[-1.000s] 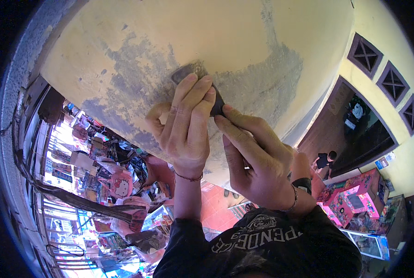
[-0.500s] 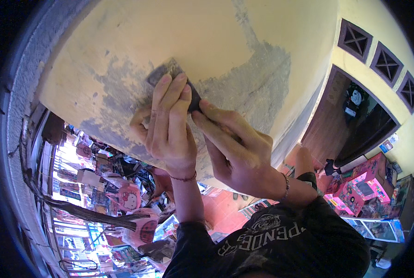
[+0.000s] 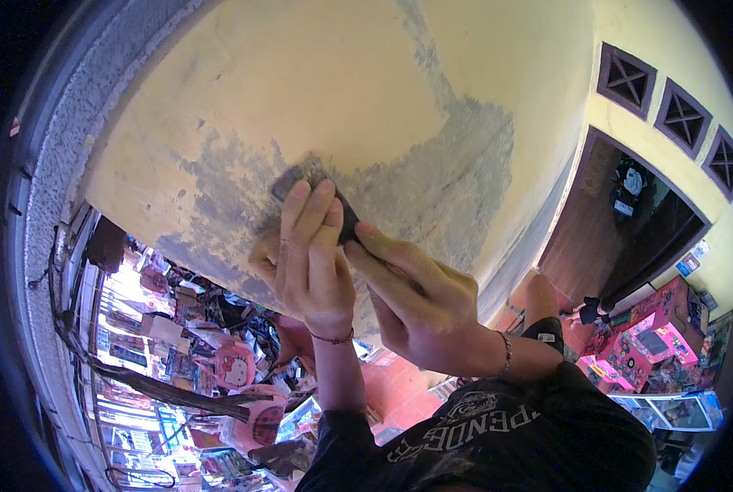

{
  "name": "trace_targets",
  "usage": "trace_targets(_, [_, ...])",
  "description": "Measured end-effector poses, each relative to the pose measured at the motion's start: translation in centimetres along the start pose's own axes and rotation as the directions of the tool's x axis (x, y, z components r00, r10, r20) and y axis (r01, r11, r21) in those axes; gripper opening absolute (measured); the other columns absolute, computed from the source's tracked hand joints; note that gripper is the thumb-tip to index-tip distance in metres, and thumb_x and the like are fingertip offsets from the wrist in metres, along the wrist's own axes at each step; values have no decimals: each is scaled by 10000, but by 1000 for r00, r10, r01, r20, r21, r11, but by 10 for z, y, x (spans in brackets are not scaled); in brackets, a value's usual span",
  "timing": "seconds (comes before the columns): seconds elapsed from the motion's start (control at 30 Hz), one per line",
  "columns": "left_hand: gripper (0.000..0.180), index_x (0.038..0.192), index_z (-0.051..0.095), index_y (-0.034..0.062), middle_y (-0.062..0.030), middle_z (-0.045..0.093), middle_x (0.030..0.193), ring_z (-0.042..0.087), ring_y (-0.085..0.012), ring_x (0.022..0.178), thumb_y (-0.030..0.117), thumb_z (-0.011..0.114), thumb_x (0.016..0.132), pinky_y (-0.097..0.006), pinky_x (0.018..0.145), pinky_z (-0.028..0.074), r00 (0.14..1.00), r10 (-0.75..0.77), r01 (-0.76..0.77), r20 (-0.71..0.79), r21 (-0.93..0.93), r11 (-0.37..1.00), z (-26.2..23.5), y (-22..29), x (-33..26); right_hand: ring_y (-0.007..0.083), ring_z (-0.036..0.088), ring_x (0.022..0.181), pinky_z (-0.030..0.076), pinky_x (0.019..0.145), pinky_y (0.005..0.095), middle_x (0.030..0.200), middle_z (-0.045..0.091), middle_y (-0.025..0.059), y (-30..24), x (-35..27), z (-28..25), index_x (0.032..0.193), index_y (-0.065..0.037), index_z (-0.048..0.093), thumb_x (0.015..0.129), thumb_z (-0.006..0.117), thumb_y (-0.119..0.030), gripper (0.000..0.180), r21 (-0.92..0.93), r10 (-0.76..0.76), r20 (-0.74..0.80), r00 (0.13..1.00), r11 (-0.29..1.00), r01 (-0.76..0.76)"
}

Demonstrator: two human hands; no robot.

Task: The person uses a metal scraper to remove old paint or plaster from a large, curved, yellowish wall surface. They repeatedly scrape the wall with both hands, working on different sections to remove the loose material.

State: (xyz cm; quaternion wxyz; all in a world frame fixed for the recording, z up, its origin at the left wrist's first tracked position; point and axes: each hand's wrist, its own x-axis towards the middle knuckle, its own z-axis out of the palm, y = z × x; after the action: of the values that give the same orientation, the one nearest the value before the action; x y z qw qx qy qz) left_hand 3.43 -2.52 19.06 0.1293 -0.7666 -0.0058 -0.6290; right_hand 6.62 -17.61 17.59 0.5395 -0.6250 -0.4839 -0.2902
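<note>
- Pale yellow painted plaster surface [image 3: 334, 82] is spread across the upper middle of the view, its straight edges bent by the fisheye lens.
- Its paint is broken by a rough, mottled grey patch on the left [image 3: 219, 176] and a broader grey patch on the right [image 3: 465, 156], from which a narrow grey streak [image 3: 432, 61] is drawn upward.
- Between these patches, a dark grey, flat tool with a squared end [image 3: 349, 220] is held up at the plaster, tilted, with its upper end toward the left.
- By the left hand [image 3: 313, 275], the tool is grasped from above: long fingers are laid over its face, while the thumb is hidden.
- By the right hand [image 3: 432, 307], the tool's lower end is pinched at the fingertips; the grip is closed on it, just beside the left fingers.
- A thin dark reddish band [image 3: 331, 339] is worn on the left wrist, and a chain-like bracelet [image 3: 507, 354] on the right.
- Below, a black printed T-shirt [image 3: 506, 426] is seen, with reddish floor tiles [image 3: 395, 389] beyond it.
- At right, a brown-framed doorway [image 3: 641, 221] is topped by three dark square vents with crossed bars [image 3: 682, 115].
</note>
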Motion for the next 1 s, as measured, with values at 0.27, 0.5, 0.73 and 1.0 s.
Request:
trace_targets(0.27, [60,969,724,158,18,789,1118,731,-174,1122,107,707,941,-307,883,374,996,-33,31,-79,-29,999,2,0,-7,274,770,879,624,690,319,1207,704,192,3,-2,-1,1194,10,740,829,716,71,371,10,-14,17,1000,1000,14])
trace_targets(0.5, [39,928,721,171,22,789,1114,731,-140,1109,135,735,923,-305,854,364,998,-32,32,-52,-4,999,0,4,-2,250,773,869,614,659,297,1180,718,184,6,1,1,1192,5,744,848,721,66,351,-17,-54,-23,998,998,53])
trace_targets(0.73, [63,905,701,173,20,788,1110,732,-154,1113,124,739,915,-314,873,369,999,-47,47,-18,-28,999,-6,7,-4,249,772,876,610,637,298,1172,722,190,8,-1,0,1169,16,746,859,710,82,319,7,-73,-24,997,997,74])
trace_targets(1.0, [89,888,701,174,29,784,1115,729,-127,1118,125,776,896,-304,845,350,999,-22,23,34,-10,1000,-8,8,-3,256,771,887,615,660,298,1155,724,196,8,-3,2,1156,22,748,870,711,79,294,4,-19,-10,1000,1000,19])
